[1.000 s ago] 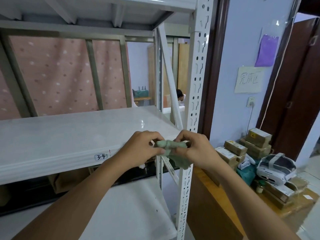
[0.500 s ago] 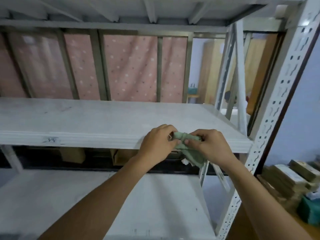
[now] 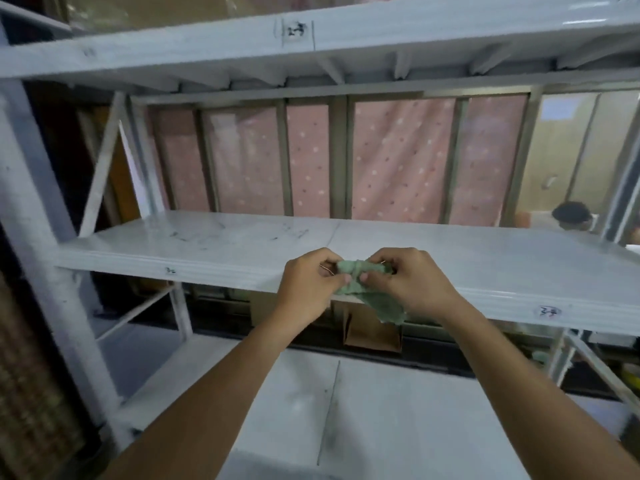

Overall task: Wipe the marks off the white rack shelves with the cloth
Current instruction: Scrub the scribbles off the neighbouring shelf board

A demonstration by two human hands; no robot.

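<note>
A crumpled pale green cloth [image 3: 374, 292] is held between both hands, just in front of the front edge of the middle white shelf [image 3: 485, 258]. My left hand [image 3: 306, 289] pinches its left end and my right hand [image 3: 412, 282] grips its right end; a loose corner hangs down below the shelf edge. Dark scribbled marks [image 3: 194, 235] lie on the shelf's left half, left of and behind my hands. The lower shelf [image 3: 398, 410] carries a few faint dark specks. The upper shelf's front edge [image 3: 450, 29] runs across the top.
A thick white upright post [image 3: 41, 258] stands at the left. A pink dotted curtain [image 3: 391, 161] hangs behind the rack. A brown cardboard box [image 3: 372, 332] sits behind the lower shelf. A person's head [image 3: 571, 216] shows at the far right beyond the rack.
The view has swung left along the rack, from its right end post to its left post. Both hands kept hold of the cloth in front of the middle shelf edge.
</note>
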